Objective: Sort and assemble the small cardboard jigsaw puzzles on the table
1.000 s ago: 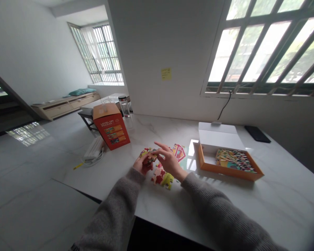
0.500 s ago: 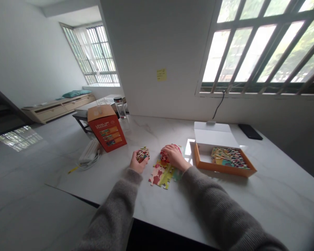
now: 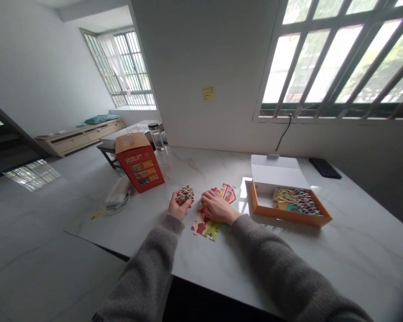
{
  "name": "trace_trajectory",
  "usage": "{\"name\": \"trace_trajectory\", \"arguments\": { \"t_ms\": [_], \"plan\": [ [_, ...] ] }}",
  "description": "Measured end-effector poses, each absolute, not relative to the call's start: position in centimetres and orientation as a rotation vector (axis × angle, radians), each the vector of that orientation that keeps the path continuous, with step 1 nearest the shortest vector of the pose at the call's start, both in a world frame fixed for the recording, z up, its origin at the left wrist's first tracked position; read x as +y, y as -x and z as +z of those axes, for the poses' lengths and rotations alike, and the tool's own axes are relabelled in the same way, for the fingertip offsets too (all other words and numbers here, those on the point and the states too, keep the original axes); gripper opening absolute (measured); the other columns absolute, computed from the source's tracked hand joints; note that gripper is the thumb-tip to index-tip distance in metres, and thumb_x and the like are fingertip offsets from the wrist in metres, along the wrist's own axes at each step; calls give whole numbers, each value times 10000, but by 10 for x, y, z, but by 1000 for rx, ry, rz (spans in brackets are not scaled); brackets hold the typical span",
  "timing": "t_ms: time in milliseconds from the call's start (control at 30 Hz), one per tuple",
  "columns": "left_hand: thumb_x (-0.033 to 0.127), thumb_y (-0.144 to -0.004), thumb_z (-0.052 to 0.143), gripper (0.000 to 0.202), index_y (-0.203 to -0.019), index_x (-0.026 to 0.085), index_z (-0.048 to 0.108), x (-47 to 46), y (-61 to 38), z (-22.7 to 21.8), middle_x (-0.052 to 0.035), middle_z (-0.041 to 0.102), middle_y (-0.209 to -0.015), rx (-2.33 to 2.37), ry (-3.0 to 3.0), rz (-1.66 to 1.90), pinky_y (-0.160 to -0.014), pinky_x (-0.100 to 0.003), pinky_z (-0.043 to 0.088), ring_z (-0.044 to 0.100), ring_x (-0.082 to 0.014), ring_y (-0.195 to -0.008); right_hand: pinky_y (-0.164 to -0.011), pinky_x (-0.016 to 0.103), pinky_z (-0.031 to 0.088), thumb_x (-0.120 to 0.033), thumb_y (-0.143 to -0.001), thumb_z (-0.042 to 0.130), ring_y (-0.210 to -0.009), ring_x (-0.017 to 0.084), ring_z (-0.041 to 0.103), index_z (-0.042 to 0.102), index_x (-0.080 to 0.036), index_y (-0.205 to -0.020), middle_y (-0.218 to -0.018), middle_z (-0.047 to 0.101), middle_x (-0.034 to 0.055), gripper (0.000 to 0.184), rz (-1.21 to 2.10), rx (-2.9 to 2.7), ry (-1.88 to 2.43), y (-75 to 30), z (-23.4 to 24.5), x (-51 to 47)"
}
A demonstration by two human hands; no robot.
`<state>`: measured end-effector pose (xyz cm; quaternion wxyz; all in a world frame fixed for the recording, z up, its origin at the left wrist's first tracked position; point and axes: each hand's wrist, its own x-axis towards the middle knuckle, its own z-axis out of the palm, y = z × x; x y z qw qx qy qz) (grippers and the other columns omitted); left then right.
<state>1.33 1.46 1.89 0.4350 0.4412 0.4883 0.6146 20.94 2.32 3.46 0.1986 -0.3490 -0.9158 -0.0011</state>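
Observation:
A stack of jigsaw puzzle pieces point(image 3: 185, 194) sits in my left hand point(image 3: 177, 208), which is closed around it just above the table. To the right lies a partly joined puzzle point(image 3: 201, 225) in pink, red, yellow and green, with a red-and-white part showing beyond my knuckles. My right hand point(image 3: 218, 207) rests over the middle of this puzzle. Its fingers are bent and pressed together at the puzzle's left edge; whatever is under the fingertips is hidden.
An open orange box point(image 3: 289, 214) with a white lid holds many loose pieces at the right. Behind it lies a black phone point(image 3: 325, 168). On the left stand a red puzzle box point(image 3: 143, 167), a glass bottle point(image 3: 157, 138) and a white power strip point(image 3: 118, 193) with its cable.
My right hand has moved left across the puzzle, uncovering the red-and-white part at its upper right. My left hand still holds the stack. The view has shifted slightly.

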Motion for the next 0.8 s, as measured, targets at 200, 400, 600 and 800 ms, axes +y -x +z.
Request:
{"name": "trace_trajectory", "arguments": {
  "t_ms": [200, 400, 600, 800],
  "plan": [
    [360, -561, 852, 570, -998, 177, 535, 20, -9, 18, -3, 690, -700, 1224, -1015, 1603, -396, -189, 403, 612, -130, -454, -938, 342, 394, -204, -915, 521, -992, 213, 499, 593, -182, -1012, -1019, 597, 74, 123, 60, -2666, 665, -190, 34, -15],
    [376, -596, 832, 539, -996, 177, 529, 22, -8, 11, 12, 682, -688, 1198, -1049, 1572, -387, -179, 401, 619, -127, -462, -859, 346, 416, -216, -856, 578, -957, 226, 465, 593, -173, -881, -1016, 553, 97, 52, 102, -2628, 723, -186, 30, -24],
    [405, -613, 820, 535, -996, 173, 529, 19, -10, 10, 10, 681, -697, 1184, -1081, 1505, -382, -177, 401, 613, -124, -451, -798, 313, 421, -83, -797, 498, -828, 179, 477, 499, -200, -808, -901, 531, 41, 118, 428, -2368, 799, -192, 27, -15],
    [359, -636, 839, 638, -1156, 184, 513, 7, -15, 5, -81, 721, -975, 1202, -1218, 1412, -612, -269, 567, 707, -182, -705, -776, 314, 451, -66, -767, 475, -807, 176, 520, 491, -215, -953, -841, 539, 3, 239, 674, -2041, 894, -198, 27, -8]
  ]
}}
